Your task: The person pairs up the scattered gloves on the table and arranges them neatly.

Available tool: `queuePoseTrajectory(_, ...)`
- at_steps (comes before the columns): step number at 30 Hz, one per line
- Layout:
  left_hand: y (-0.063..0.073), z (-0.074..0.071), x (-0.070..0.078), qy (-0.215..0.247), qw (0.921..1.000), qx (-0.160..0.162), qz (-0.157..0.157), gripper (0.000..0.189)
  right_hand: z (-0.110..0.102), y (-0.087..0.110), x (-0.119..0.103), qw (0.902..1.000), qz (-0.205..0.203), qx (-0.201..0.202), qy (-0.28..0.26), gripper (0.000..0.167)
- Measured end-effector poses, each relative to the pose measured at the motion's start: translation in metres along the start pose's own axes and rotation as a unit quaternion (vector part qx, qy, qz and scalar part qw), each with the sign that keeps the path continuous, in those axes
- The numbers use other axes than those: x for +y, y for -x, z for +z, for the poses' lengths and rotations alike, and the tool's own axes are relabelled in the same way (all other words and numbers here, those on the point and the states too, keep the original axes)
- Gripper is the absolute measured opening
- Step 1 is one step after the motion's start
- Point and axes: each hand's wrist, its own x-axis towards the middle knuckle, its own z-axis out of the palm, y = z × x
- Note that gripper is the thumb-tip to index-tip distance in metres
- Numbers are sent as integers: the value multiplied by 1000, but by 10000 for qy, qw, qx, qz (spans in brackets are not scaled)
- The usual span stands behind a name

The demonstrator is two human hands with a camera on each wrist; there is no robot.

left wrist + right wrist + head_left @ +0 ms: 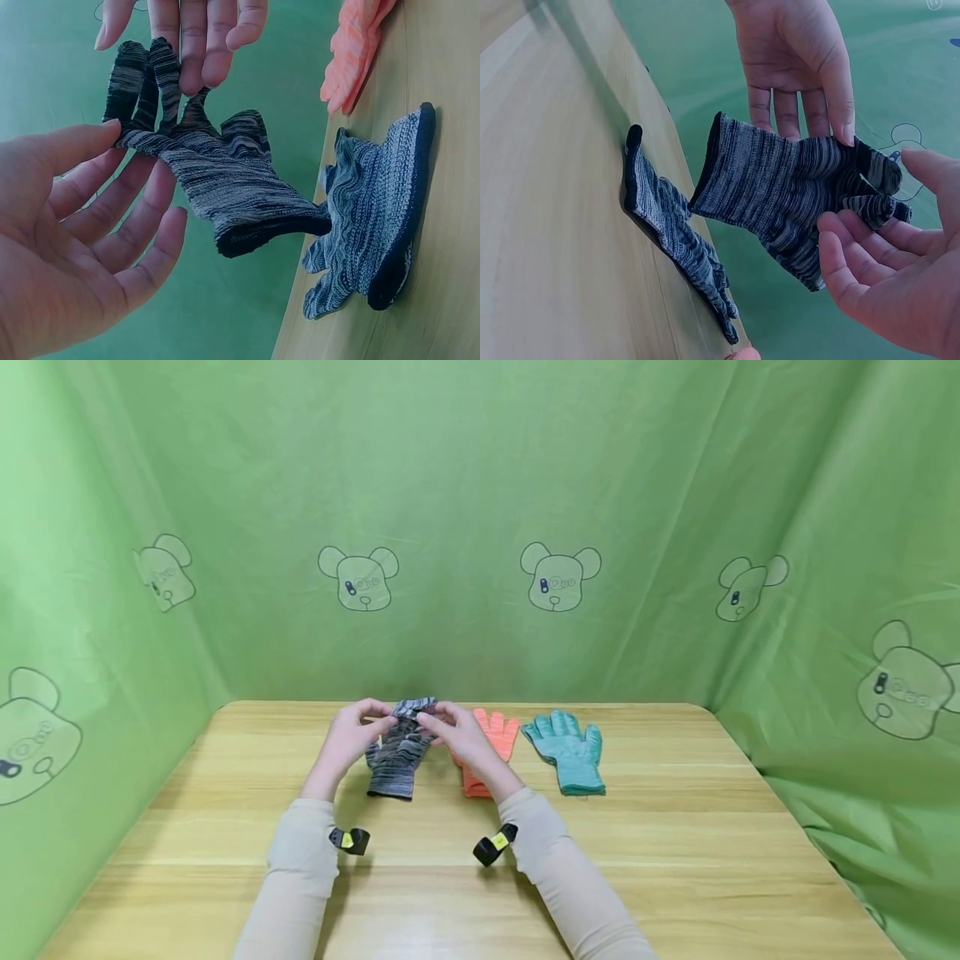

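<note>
A grey-and-black striped knit glove [232,180] hangs raised in front of me, its dark cuff drooping. Between thumb and fingers, my left hand [67,217] pinches it near the base of its fingers. My right hand [900,270] lies along the glove's finger end, fingers touching it, with the thumb apart from the knit. A matching striped glove [392,772] lies on the table below, partly hidden in the head view by the raised one. Close to my right hand is an orange glove [504,735], half covered by my wrist.
A teal glove [573,756] lies flat to the right of the orange one. The wooden table [420,893] ends at a green curtain [465,643] printed with bear heads, which also encloses both sides. Black wrist devices [495,845] sit at both sleeves.
</note>
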Motion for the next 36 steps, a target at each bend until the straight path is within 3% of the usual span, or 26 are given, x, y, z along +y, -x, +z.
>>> queuePoseTrajectory(17, 0, -3, 0, -234, 9996, -163, 30, 23, 6, -2, 1, 9993, -256, 205, -172, 25)
queuePoseTrajectory(36, -1, -11, -7, -202, 9990, -389, -101, 25, 15, -4, -8, 9972, -300, 137, -671, 21)
